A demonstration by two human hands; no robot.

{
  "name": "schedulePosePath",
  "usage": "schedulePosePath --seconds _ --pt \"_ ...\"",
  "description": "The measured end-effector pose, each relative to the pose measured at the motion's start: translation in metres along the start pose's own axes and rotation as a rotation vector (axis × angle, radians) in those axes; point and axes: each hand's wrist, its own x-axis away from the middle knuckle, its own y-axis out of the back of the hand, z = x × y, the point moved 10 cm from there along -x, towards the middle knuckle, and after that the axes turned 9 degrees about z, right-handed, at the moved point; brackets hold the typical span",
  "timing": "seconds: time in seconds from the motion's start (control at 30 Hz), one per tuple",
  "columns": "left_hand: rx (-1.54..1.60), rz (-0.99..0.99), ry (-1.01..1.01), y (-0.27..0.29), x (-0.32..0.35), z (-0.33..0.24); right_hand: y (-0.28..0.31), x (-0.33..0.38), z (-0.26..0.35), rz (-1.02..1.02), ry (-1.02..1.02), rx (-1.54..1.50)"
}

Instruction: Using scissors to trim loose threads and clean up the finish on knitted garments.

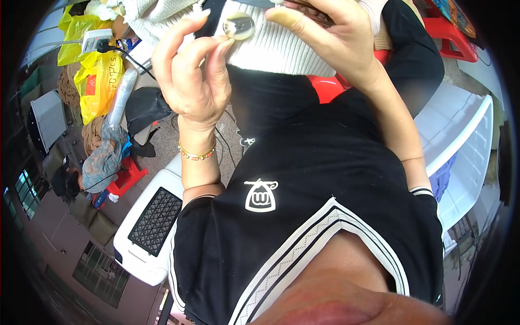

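Yellowish translucent disc (239,26), pinched at its rim by my left hand (192,81); probably light, stiff, slippery, best held edgewise. My right hand (349,46): grip I cannot tell.

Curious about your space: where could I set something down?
A small patch of ribbed knit shows bare between the left hand, a round disc at its fingertips, and the right hand. Some grey floor lies open between the white box and red stool. Upper left is crowded: yellow bags, power strip, black bag.
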Motion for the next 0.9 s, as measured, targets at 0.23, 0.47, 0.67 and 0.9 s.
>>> schedulePosePath --seconds 0.23,0.47,0.67,0.9 --pt "0.171 0.042 -0.051 -0.005 -0.013 0.006 0.002 0.004 -0.019 -0.002 -0.213 -0.198" --pt "0.347 -0.064 0.154 -0.004 -0.009 0.028 0.006 0.01 0.026 0.129 0.011 0.102" --pt "0.358 -0.009 0.158 -0.009 -0.014 0.025 -0.002 0.0 0.023 0.038 0.064 0.016" --pt "0.57 -0.06 0.166 -0.015 -0.011 0.03 -0.005 -0.008 0.014 -0.032 0.178 -0.032"
